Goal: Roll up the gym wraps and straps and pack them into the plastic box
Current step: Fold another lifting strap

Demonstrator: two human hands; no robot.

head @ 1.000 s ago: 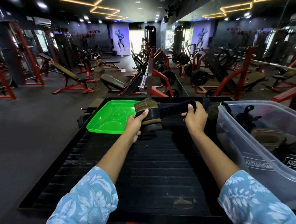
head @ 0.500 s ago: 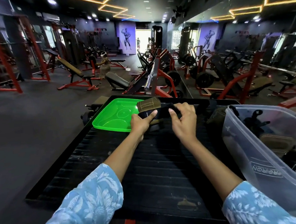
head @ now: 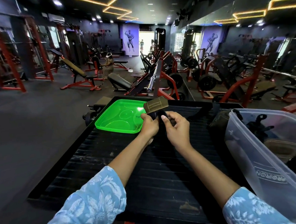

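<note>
Rolling is in progress on one strap (head: 156, 109), which is held in the air just right of the green lid (head: 120, 118), the landmark for all positions below. The left hand (head: 148, 123) grips the black coil, fingers curled round it; the olive stitched tab stands up above this hand. The right hand (head: 177, 127) pinches the black webbing between thumb and curled fingers, close against the left hand. A loose black tail (head: 200, 110) trails from the hands, farther right of the lid, across the ribbed bench (head: 147, 171).

Probable faults from this state:
- Coil slackening. Cause: the right-hand pinch opens before the left hand has taken up tension; the webbing appears springy and would likely unwind.
- Tail snagging. Cause: the tail drags over the bench ribs or catches the dark items lying far right of the lid.
- Roll opening on release. Cause: the free end is not fastened before packing; no fastening is visible.
- Box disturbance. Cause: the plastic box (head: 266, 157), far right of the lid, already holds wraps and appears tilted; a dropped roll could bounce out.
</note>
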